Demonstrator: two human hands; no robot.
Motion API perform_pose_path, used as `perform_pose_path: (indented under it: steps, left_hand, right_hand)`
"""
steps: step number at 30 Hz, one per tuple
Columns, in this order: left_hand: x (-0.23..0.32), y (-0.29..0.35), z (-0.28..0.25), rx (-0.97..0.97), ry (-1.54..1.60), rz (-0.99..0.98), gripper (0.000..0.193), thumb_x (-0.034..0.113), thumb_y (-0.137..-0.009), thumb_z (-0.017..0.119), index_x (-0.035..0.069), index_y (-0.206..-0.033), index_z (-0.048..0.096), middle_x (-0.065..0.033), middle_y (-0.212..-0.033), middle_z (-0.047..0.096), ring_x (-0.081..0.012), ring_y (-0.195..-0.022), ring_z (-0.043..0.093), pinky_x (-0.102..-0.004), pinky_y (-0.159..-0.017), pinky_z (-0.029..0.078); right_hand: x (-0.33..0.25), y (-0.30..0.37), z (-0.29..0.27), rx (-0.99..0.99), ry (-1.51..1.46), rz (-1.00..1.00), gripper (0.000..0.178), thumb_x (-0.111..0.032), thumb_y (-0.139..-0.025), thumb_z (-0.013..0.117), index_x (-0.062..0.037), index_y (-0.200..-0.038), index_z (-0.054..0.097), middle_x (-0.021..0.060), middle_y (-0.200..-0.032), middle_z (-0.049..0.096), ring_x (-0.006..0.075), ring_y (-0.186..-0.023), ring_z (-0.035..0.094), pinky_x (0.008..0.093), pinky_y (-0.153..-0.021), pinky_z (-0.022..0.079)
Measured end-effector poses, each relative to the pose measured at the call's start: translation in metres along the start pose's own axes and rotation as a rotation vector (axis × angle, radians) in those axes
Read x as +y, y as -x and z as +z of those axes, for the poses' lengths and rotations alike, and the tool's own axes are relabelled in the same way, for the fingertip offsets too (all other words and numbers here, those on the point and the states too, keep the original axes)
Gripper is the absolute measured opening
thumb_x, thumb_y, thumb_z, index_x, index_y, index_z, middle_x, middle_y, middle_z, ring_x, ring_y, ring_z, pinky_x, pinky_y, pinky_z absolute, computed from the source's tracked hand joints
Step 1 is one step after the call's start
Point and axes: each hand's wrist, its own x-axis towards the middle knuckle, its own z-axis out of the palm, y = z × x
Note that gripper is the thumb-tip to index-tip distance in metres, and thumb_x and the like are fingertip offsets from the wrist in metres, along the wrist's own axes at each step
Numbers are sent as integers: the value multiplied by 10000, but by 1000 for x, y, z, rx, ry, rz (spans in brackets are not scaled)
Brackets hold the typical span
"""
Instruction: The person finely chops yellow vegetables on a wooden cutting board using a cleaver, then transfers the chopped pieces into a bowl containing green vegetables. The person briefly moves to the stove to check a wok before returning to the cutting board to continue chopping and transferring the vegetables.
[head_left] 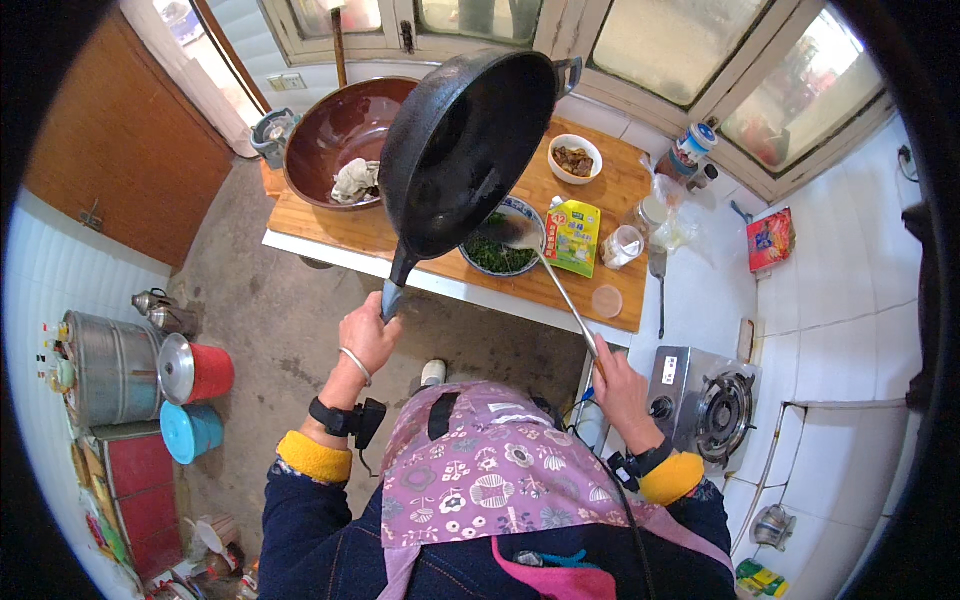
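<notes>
My left hand [368,338] is closed round the grey-ended handle of a black wok [450,150]. The wok is lifted and tilted on its side above the wooden board, its dark inside showing. In my right hand [622,392] is the long handle of a metal spatula [569,297]. The spatula's pale head lies over a blue-and-white bowl [483,262] of chopped greens, below the wok's lower right rim. A yellow-green pouch [573,238] lies right beside that bowl. Whether anything is leaving the wok cannot be made out.
On the wooden board [340,228] stand a large brown basin [320,130] with a cloth, a white bowl [588,178] of brown food and a small jar [622,247]. A gas stove [700,400] is at the right. Buckets [192,430] stand on the floor at left.
</notes>
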Motion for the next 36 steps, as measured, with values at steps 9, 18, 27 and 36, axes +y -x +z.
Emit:
perform_pose_path:
  steps: [9,18,27,36]
  left_hand:
    - [9,4,-11,-26,-7,21,262,227,-776,663,58,-949,563,-196,-696,603,-413,-699,597,-475,-620,462]
    - [8,-2,-16,9,-45,45,237,226,-774,652,53,-889,538,-198,-674,594,-419,-693,592,-480,-615,460]
    - [11,-2,-17,-29,-31,70,253,251,-786,637,61,-928,550,-204,-721,619,-428,-726,600,-497,-647,466]
    - [14,-1,-13,-17,115,46,284,256,-779,656,57,-954,553,-202,-719,610,-425,-726,597,-488,-648,468]
  right_hand:
    - [0,-77,-14,91,163,-135,552,-153,-834,616,-200,-1367,482,57,-762,482,239,-596,578,370,-461,461]
    - [22,-32,-31,-19,53,-101,596,-136,-809,635,-193,-1379,470,56,-803,506,244,-650,593,371,-501,474]
    - [-6,-122,14,436,-189,-4,633,-98,-794,655,-147,-1390,448,86,-834,533,262,-663,591,383,-552,479]
    - [8,-94,11,175,62,-52,604,-97,-812,628,-174,-1386,453,88,-798,506,275,-649,585,399,-534,473]
